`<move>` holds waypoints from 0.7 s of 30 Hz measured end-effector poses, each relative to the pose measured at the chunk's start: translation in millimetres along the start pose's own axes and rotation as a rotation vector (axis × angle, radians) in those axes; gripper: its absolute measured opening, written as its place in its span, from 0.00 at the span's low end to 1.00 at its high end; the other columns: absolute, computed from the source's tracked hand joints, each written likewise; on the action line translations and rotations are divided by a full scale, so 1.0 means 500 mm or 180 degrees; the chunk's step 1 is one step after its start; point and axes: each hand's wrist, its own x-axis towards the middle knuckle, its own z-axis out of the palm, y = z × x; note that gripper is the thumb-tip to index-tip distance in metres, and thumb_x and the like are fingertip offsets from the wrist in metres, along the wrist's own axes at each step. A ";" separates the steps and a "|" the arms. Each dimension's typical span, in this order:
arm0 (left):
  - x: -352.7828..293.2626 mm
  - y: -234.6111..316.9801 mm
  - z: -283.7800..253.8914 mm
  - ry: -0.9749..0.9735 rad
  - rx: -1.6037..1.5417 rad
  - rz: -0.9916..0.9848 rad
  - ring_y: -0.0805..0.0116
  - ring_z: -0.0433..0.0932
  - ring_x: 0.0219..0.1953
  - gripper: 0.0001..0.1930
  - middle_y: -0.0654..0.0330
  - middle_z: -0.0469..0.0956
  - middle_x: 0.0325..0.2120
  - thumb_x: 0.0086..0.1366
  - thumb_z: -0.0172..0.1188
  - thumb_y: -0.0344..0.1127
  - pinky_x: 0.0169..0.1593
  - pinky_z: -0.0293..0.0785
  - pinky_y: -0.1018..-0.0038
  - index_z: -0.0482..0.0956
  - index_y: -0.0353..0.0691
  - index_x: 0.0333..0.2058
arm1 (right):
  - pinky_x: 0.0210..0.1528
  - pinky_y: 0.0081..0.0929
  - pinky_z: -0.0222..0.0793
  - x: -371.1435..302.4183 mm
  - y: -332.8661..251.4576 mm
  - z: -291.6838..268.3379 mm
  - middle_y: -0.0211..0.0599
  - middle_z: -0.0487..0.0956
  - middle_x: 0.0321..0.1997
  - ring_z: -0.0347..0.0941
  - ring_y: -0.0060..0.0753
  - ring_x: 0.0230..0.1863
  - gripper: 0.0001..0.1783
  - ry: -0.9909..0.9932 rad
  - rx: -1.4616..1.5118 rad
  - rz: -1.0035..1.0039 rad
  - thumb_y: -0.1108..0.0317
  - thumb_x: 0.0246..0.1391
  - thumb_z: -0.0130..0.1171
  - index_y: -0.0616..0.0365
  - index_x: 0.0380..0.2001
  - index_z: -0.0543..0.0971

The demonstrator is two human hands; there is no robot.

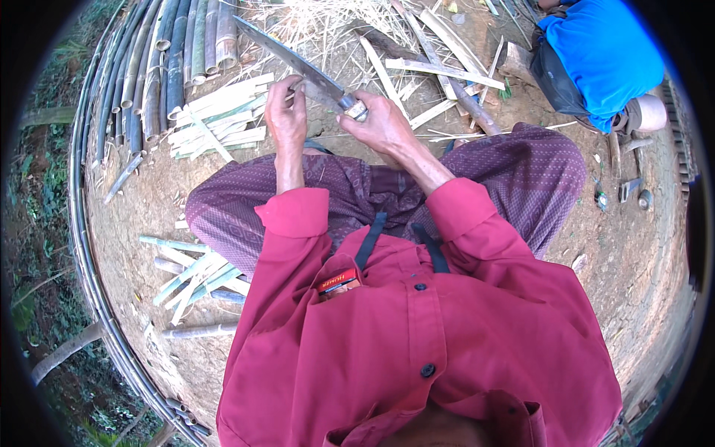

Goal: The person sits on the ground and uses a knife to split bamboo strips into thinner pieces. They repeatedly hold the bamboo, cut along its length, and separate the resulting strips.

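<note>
A long knife (290, 58) slants up to the left in front of me, its broad grey blade pointing away over the strips. My right hand (380, 125) is wrapped round its short handle. Beside the blade, near its lower half, is my left hand (286, 118), with bent fingers and the thumb drawn in close to them. Whether anything thin lies between those fingertips, I cannot make out. Just beyond my left knee lies a pile of pale split bamboo strips (223, 123).
Bamboo poles (153, 71) lie in rows at the far left. Shavings (320, 33) and split pieces (447, 71) cover the ground ahead. More strips (197, 279) lie by my left side. A person in blue (603, 59) sits at the far right, near a few small tools (629, 188).
</note>
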 end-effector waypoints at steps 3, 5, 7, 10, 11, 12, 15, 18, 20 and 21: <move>0.006 0.004 0.003 0.0058 -0.0125 -0.0568 0.67 0.79 0.37 0.09 0.55 0.79 0.35 0.57 0.60 0.27 0.39 0.78 0.74 0.76 0.36 0.39 | 0.34 0.39 0.73 0.004 -0.010 0.004 0.48 0.77 0.22 0.77 0.45 0.28 0.22 0.0009 -0.0297 0.0050 0.59 0.41 0.59 0.61 0.38 0.76; 0.015 0.008 -0.003 -0.0030 0.0193 -0.0681 0.67 0.80 0.35 0.10 0.53 0.80 0.33 0.57 0.61 0.29 0.39 0.78 0.74 0.77 0.35 0.38 | 0.34 0.37 0.73 0.006 -0.002 0.015 0.46 0.77 0.21 0.76 0.42 0.27 0.21 0.0070 -0.0576 -0.0021 0.61 0.41 0.59 0.61 0.39 0.76; 0.014 -0.017 -0.004 0.0051 0.0309 -0.0651 0.68 0.80 0.31 0.10 0.54 0.81 0.29 0.56 0.62 0.31 0.37 0.78 0.74 0.79 0.37 0.38 | 0.33 0.35 0.74 0.016 0.014 0.027 0.47 0.77 0.23 0.76 0.38 0.25 0.22 0.0004 -0.0421 0.0014 0.61 0.40 0.59 0.62 0.39 0.76; 0.017 -0.003 -0.008 0.0087 0.0578 -0.0831 0.69 0.81 0.30 0.10 0.56 0.81 0.27 0.56 0.63 0.32 0.35 0.77 0.76 0.80 0.36 0.37 | 0.30 0.33 0.74 0.043 0.053 0.046 0.46 0.78 0.22 0.75 0.34 0.22 0.24 -0.0207 -0.0270 0.0099 0.61 0.39 0.58 0.64 0.40 0.76; 0.028 -0.003 -0.015 0.0134 0.0355 -0.0803 0.70 0.81 0.30 0.10 0.56 0.81 0.27 0.56 0.64 0.32 0.35 0.76 0.77 0.80 0.35 0.37 | 0.30 0.32 0.75 0.053 0.053 0.049 0.46 0.78 0.22 0.75 0.33 0.21 0.25 -0.0276 -0.0221 0.0066 0.61 0.39 0.58 0.65 0.41 0.75; 0.027 -0.007 -0.017 0.0162 0.0275 -0.0804 0.70 0.81 0.30 0.11 0.56 0.81 0.27 0.56 0.64 0.32 0.35 0.76 0.78 0.80 0.34 0.36 | 0.29 0.31 0.75 0.052 0.052 0.051 0.43 0.77 0.20 0.75 0.32 0.20 0.25 -0.0285 -0.0284 0.0024 0.61 0.40 0.59 0.64 0.42 0.75; 0.024 -0.043 -0.029 0.0226 0.0119 -0.0699 0.70 0.81 0.30 0.11 0.55 0.81 0.27 0.55 0.64 0.32 0.36 0.76 0.77 0.80 0.33 0.36 | 0.27 0.27 0.74 0.060 0.041 0.049 0.36 0.74 0.16 0.74 0.28 0.19 0.25 -0.0240 -0.0484 -0.0205 0.60 0.42 0.59 0.62 0.45 0.75; 0.025 -0.051 -0.029 0.0257 0.0253 -0.0696 0.70 0.81 0.31 0.11 0.53 0.81 0.27 0.55 0.64 0.31 0.37 0.76 0.76 0.80 0.33 0.36 | 0.29 0.29 0.75 0.056 0.028 0.043 0.37 0.76 0.21 0.74 0.30 0.20 0.24 -0.0566 -0.0469 0.0120 0.60 0.43 0.58 0.61 0.44 0.75; 0.030 -0.032 -0.032 0.0257 0.0269 -0.0895 0.69 0.80 0.31 0.12 0.52 0.81 0.28 0.54 0.64 0.31 0.38 0.76 0.74 0.80 0.32 0.37 | 0.36 0.36 0.76 0.053 0.048 0.049 0.44 0.78 0.26 0.77 0.40 0.25 0.25 -0.0623 -0.0362 0.0215 0.60 0.44 0.56 0.61 0.46 0.74; 0.017 -0.054 -0.045 0.0295 0.0216 -0.0699 0.69 0.80 0.31 0.12 0.52 0.81 0.29 0.54 0.64 0.31 0.38 0.76 0.74 0.80 0.33 0.37 | 0.36 0.37 0.75 0.031 0.101 0.071 0.50 0.78 0.28 0.77 0.44 0.26 0.25 -0.0250 -0.0501 -0.0149 0.61 0.42 0.56 0.62 0.45 0.75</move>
